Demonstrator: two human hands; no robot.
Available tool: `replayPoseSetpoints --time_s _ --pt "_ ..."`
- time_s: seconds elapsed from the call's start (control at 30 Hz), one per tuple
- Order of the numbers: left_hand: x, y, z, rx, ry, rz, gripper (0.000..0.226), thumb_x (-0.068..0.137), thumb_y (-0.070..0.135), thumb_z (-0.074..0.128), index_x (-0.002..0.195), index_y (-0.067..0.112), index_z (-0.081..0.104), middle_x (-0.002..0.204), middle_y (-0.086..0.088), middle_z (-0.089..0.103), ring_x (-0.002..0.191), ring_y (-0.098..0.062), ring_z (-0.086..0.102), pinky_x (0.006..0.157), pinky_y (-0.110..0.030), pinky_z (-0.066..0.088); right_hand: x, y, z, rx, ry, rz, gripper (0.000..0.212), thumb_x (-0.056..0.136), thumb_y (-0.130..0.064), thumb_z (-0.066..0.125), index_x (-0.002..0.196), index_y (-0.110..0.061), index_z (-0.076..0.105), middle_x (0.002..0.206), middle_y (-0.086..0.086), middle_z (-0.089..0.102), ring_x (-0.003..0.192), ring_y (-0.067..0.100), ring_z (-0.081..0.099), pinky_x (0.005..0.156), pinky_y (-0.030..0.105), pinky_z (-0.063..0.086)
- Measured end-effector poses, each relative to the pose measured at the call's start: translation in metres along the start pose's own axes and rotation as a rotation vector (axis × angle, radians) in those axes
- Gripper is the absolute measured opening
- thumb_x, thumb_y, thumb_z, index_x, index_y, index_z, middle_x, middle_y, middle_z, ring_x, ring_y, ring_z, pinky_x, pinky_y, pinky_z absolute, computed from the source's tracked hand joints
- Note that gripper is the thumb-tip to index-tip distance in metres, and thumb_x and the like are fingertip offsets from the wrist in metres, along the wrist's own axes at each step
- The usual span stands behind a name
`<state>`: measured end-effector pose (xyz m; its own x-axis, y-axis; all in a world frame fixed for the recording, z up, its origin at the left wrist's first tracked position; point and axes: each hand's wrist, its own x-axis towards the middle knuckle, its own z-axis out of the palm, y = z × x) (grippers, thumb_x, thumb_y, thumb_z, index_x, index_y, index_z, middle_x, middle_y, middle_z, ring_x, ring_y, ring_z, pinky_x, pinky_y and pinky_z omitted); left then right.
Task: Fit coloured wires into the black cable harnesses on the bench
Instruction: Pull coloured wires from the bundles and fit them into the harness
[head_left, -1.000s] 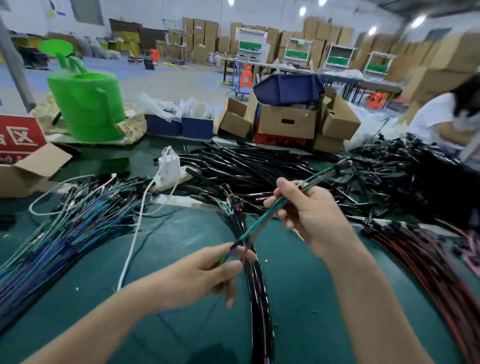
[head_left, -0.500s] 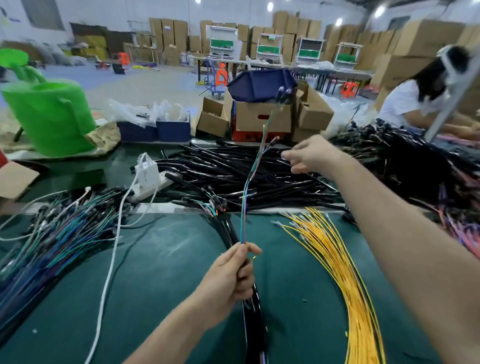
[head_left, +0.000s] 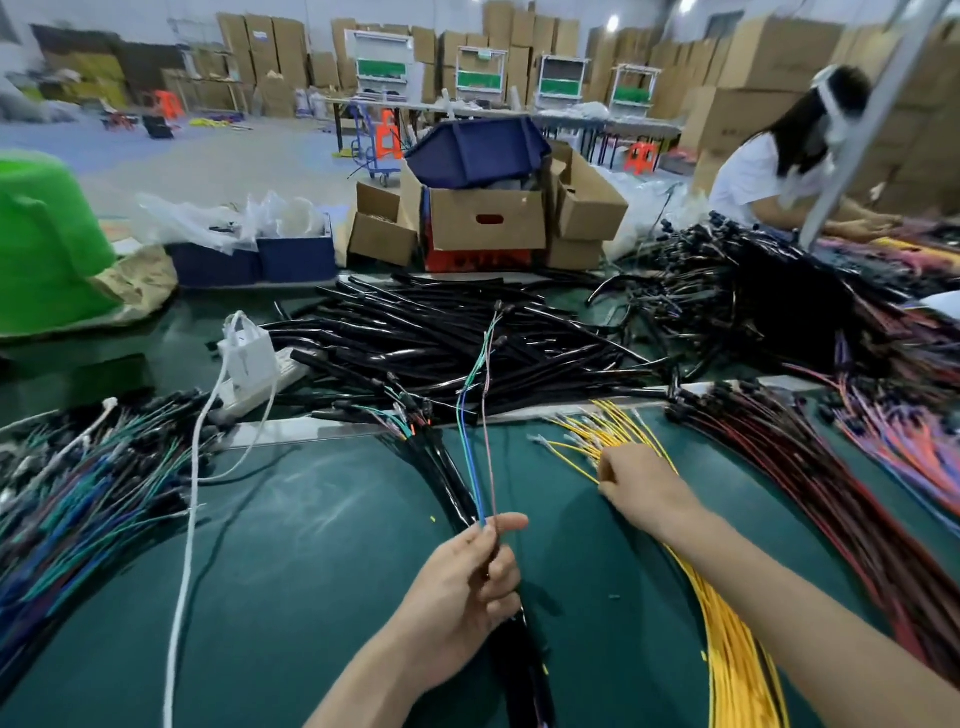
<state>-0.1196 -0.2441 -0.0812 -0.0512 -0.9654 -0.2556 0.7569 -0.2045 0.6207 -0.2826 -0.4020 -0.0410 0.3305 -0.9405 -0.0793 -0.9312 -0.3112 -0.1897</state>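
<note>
My left hand (head_left: 467, 577) pinches the lower ends of a thin bundle of green, blue and pink wires (head_left: 470, 441) that stands upright above the green mat. Under that hand a bundle of black cable harnesses (head_left: 452, 483) runs toward me. My right hand (head_left: 641, 486) rests on the near ends of the yellow wires (head_left: 727, 639), fingers curled among them; whether it grips one is hidden. A heap of black harness tubes (head_left: 441, 348) lies across the bench behind.
Mixed blue and green wires (head_left: 78, 499) fan out at the left, crossed by a white cable (head_left: 192, 467). Red and black wires (head_left: 810, 483) lie at the right. Cardboard boxes (head_left: 485, 218) and a green bin (head_left: 47, 244) stand at the far edge. A person (head_left: 779, 156) works at the right.
My right hand has let go of the upper part of the coloured wires and come down onto the yellow wires. My left hand still holds the wire ends upright.
</note>
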Motion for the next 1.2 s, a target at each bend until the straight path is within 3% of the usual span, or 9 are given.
replayPoseSetpoints --time_s 0.17,0.33,0.43,0.6,0.77,0.87,0.93,1.1,1.2 --pt "-0.001 -0.002 0.001 0.058 -0.002 0.029 0.02 0.083 0.011 0.055 0.093 -0.001 0.067 0.06 -0.002 0.049 0.045 -0.006 0.037 0.043 -0.017 0.036 0.005 -0.011 -0.004 -0.178 -0.109 0.003 0.012 0.089 -0.005 0.042 0.08 -0.008 0.049 0.088 0.01 0.054 0.079 0.029 0.051 0.055 0.03 0.04" --pt "-0.001 -0.002 0.005 -0.001 -0.007 0.021 0.021 0.084 0.006 0.047 0.093 -0.004 0.064 0.089 -0.018 0.071 0.069 -0.02 0.069 0.058 -0.024 0.055 -0.002 -0.031 -0.012 -0.14 -0.136 -0.063 0.003 0.094 -0.01 0.035 0.094 -0.013 0.035 0.107 0.012 0.057 0.094 0.031 0.057 0.07 0.034 0.038" --pt "0.001 -0.003 0.005 -0.001 -0.006 0.02 0.028 0.094 0.001 0.038 0.109 -0.008 0.059 0.113 -0.024 0.066 0.101 -0.027 0.068 0.078 -0.027 0.058 -0.01 -0.059 -0.032 0.198 0.018 -0.259 0.004 0.096 -0.012 0.038 0.093 -0.014 0.039 0.086 0.012 0.065 0.078 0.03 0.06 0.068 0.039 0.047" --pt "0.0 -0.002 0.008 0.017 -0.024 0.035 0.036 0.086 0.006 0.046 0.119 -0.002 0.057 0.118 -0.02 0.065 0.104 -0.026 0.066 0.085 -0.029 0.055 -0.023 -0.112 -0.053 0.801 -0.051 -0.49 0.016 0.094 -0.001 0.047 0.097 -0.014 0.055 0.067 -0.001 0.062 0.048 0.008 0.05 0.046 0.021 0.042" --pt "-0.003 -0.002 0.006 0.004 -0.013 0.044 0.023 0.081 0.012 0.051 0.097 0.002 0.063 0.079 -0.012 0.068 0.089 -0.024 0.069 0.077 -0.03 0.056 -0.012 -0.138 -0.043 1.117 -0.077 -0.411 0.013 0.096 0.0 0.047 0.103 -0.003 0.058 0.083 0.01 0.065 0.047 0.011 0.052 0.044 0.021 0.046" --pt "-0.001 0.0 0.005 -0.061 0.029 0.099 0.011 0.083 0.012 0.049 0.089 0.005 0.056 0.07 -0.008 0.061 0.087 -0.022 0.069 0.078 -0.028 0.057 -0.011 -0.125 -0.032 0.991 -0.035 -0.262 0.021 0.092 -0.012 0.059 0.113 -0.005 0.059 0.087 0.009 0.065 0.052 0.018 0.057 0.049 0.024 0.047" --pt "0.002 0.002 0.005 -0.162 0.083 0.145 0.01 0.085 0.01 0.047 0.087 0.006 0.056 0.073 -0.011 0.065 0.086 -0.023 0.071 0.076 -0.028 0.058 -0.024 -0.104 -0.024 0.818 -0.009 -0.234 0.014 0.091 -0.019 0.061 0.099 -0.008 0.065 0.079 0.007 0.068 0.051 0.016 0.055 0.049 0.023 0.046" --pt "0.01 0.009 0.0 -0.271 0.189 0.211 0.026 0.097 0.006 0.036 0.085 0.006 0.058 0.08 -0.017 0.072 0.078 -0.021 0.072 0.062 -0.027 0.058 -0.086 -0.046 -0.008 0.598 -0.38 -0.216 0.021 0.087 -0.037 0.064 0.082 -0.018 0.071 0.072 0.0 0.072 0.048 0.003 0.05 0.05 0.016 0.04" --pt "0.01 0.008 -0.003 -0.235 0.182 0.196 0.024 0.098 0.009 0.037 0.087 0.008 0.058 0.086 -0.017 0.073 0.083 -0.021 0.072 0.065 -0.026 0.058 -0.11 -0.029 -0.013 0.623 -0.452 -0.23 0.025 0.089 -0.038 0.061 0.08 -0.018 0.073 0.075 0.0 0.073 0.053 0.007 0.044 0.051 0.018 0.034"
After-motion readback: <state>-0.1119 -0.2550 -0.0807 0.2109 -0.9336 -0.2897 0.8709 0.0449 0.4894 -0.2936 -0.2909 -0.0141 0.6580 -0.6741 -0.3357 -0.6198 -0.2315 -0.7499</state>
